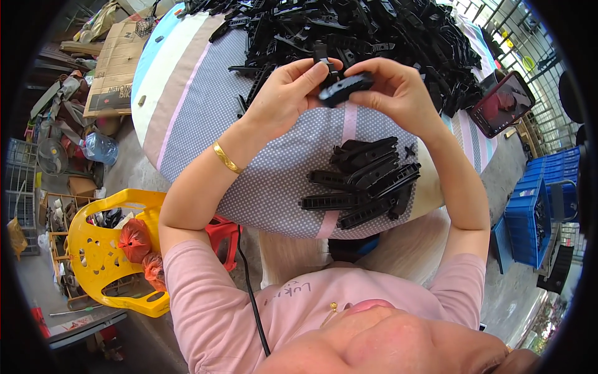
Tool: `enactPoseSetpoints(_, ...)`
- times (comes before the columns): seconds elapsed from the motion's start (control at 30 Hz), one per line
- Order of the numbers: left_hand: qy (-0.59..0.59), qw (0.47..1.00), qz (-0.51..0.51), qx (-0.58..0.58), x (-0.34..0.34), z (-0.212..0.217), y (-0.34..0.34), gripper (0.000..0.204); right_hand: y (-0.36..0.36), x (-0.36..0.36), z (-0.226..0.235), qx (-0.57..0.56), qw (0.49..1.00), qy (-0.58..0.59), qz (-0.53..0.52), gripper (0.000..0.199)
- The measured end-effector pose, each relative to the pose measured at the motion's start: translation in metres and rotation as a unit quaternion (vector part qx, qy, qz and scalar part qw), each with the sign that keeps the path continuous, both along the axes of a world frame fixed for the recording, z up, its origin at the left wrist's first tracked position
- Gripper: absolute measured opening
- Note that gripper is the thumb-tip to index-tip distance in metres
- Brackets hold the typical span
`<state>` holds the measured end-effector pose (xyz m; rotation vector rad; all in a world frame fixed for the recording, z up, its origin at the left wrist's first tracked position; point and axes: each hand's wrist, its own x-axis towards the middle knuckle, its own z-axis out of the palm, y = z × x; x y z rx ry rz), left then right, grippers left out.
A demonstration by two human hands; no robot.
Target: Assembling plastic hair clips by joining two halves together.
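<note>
Above the near side of the table, both hands are raised close together in front of the heap. Between the thumb and fingers of my right hand [402, 93] is a glossy black plastic part [346, 89], blurred by motion. My left hand [283, 96] is closed in a pinch on a smaller black plastic piece [321, 55]. The two parts overlap in view, and I cannot tell whether they are joined. Nearer to me lies a small pile of long, ribbed black plastic parts [367, 181], stacked loosely on the cloth.
A big heap of black plastic parts [361, 28] covers the far side of the cloth-covered table [261, 177]. A phone [501, 105] stands at the right edge. Left of me is a yellow plastic chair [93, 249] with red bags; blue crates [526, 218] stand at right.
</note>
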<state>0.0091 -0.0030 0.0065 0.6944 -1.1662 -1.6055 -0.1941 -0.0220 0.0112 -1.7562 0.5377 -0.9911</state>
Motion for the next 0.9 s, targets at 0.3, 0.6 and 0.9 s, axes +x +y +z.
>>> enactPoseSetpoints(0.3, -0.169, 0.985, 0.023, 0.028, 0.008, -0.005, -0.001, 0.035, 0.006, 0.005, 0.002, -0.067, 0.991, 0.104, -0.047, 0.028)
enactPoseSetpoints(0.6, -0.298, 0.909, 0.165, -0.238, -0.002, 0.003, 0.012, 0.032, 0.009, 0.011, -0.002, -0.127, 0.959, 0.165, -0.190, 0.031)
enactPoseSetpoints(0.9, -0.450, 0.776, 0.160, -0.412, -0.001, 0.005, 0.011, 0.031, 0.007, 0.001, 0.005, -0.373, 0.876, 0.253, -0.171, 0.043)
